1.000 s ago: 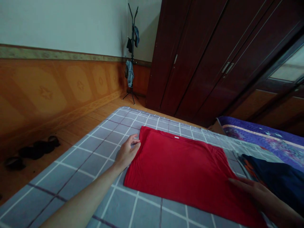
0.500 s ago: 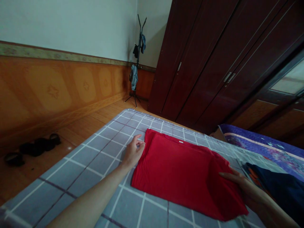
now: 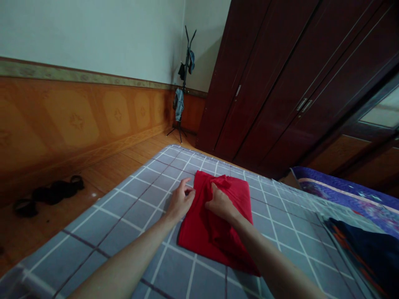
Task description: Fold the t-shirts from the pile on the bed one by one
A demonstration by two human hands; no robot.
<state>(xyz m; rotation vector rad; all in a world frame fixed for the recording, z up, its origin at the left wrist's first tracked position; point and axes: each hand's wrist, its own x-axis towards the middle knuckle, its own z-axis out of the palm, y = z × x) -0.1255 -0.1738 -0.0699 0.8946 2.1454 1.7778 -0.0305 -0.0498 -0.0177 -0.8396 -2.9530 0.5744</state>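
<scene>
A red T-shirt point(image 3: 238, 195) lies on a grey checked bedsheet point(image 3: 280, 207), its right side doubled over toward the left, with wrinkles along the fold-over. My right hand point(image 3: 220, 204) reaches across the top of the shirt and grips the turned-over cloth; part of its fingers is hidden in the red fabric. Close against the shirt's left edge is my left hand point(image 3: 181, 200), resting on the sheet with fingers loosely curved, thumb and forefinger apart, and nothing held in it.
Dark folded clothes point(image 3: 368, 253) lie on the bed at the right. Beyond them is a purple patterned cover point(image 3: 336, 187). A dark red wardrobe point(image 3: 268, 83) stands behind the bed, beside a coat rack point(image 3: 186, 70). Black sandals point(image 3: 51, 193) are on the floor at the left.
My right hand has carried the shirt's right side leftward over the rest, making the shirt about half as wide. My left hand stays by the left edge, its thumb and forefinger slightly more apart.
</scene>
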